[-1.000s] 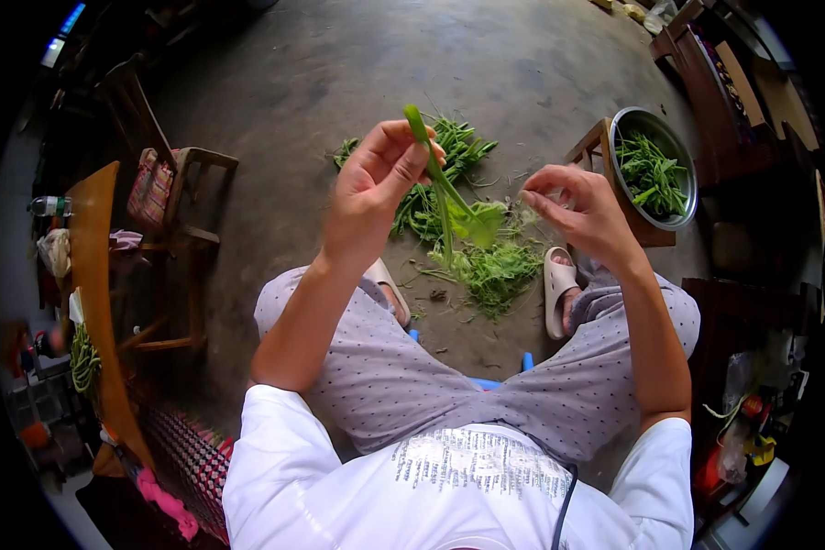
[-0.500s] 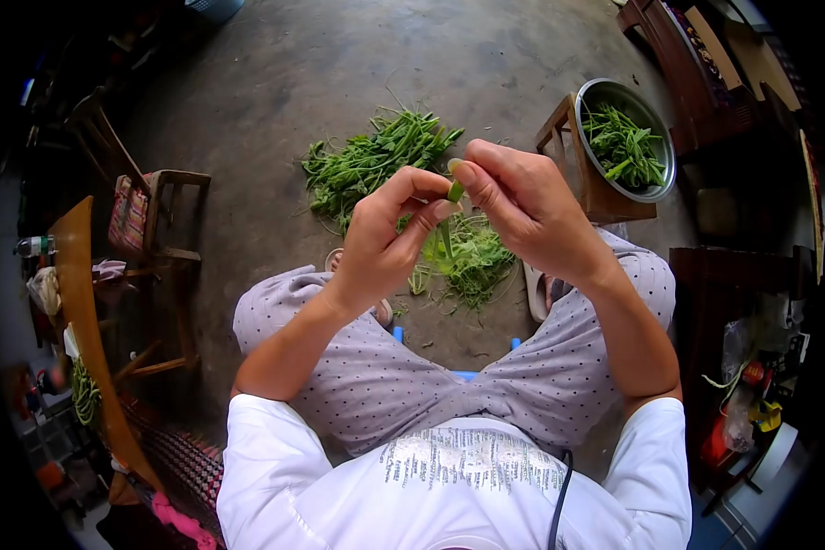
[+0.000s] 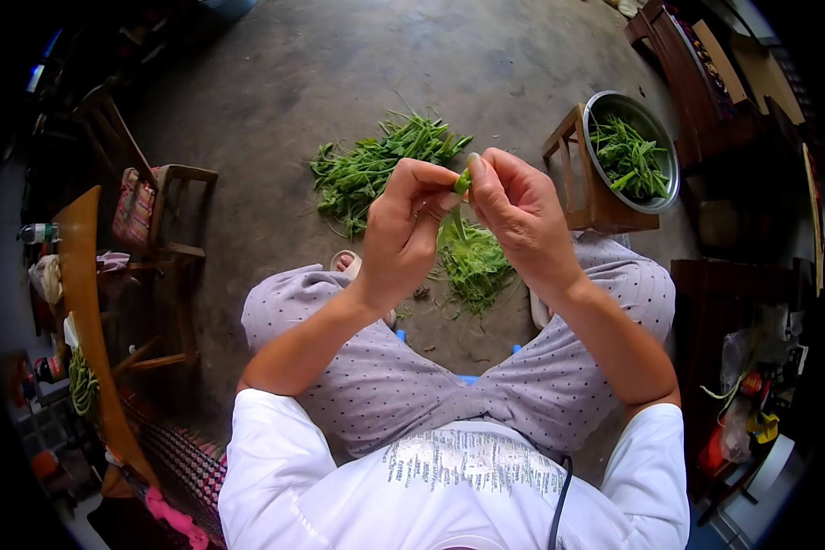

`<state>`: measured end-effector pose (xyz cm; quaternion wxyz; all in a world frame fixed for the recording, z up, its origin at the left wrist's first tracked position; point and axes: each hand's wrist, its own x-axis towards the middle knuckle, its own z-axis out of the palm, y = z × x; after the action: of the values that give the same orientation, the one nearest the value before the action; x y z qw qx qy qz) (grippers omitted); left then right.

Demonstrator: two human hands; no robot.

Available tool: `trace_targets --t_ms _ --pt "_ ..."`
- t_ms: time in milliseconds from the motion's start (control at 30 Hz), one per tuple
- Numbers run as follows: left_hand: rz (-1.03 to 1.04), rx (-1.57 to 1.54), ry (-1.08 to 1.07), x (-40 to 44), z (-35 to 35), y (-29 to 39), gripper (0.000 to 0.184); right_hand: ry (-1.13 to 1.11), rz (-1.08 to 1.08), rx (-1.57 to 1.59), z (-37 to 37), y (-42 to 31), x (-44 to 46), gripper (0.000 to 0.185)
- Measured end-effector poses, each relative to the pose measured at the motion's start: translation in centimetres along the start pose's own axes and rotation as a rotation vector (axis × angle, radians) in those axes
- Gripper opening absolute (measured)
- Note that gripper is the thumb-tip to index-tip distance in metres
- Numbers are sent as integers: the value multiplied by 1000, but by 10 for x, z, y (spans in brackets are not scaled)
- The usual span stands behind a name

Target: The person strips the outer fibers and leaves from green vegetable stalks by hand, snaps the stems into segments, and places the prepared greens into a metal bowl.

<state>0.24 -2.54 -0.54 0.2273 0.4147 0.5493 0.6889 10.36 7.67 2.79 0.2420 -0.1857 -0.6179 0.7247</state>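
The left hand (image 3: 403, 231) and right hand (image 3: 521, 213), each grip pinched on one green stalk (image 3: 463, 181) above the stringy scraps (image 3: 475, 273) on the floor (image 3: 266, 137), look to me to be stripping it, so the next pull wants a steady left hold.

Free floor (image 3: 257, 119) between chair (image 3: 185, 172) and leafy heap (image 3: 367, 170), more beyond; stool (image 3: 608, 214) and basin (image 3: 649, 115) blocking the right
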Motion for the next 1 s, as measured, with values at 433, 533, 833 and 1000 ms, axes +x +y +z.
trace_targets --t_ms 433,533,833,1000 --pt "-135 -304 -105 10 -12 15 21 47 2 -127 0 0 0 32" --pt "-180 -368 -112 10 -13 12 20 37 36 -80 -1 7 0 31" --pt "-210 -404 -64 8 -12 12 18 29 59 -88 1 13 1 31" --pt "-238 -414 -41 8 -12 13 18 21 96 -66 2 14 0 32"
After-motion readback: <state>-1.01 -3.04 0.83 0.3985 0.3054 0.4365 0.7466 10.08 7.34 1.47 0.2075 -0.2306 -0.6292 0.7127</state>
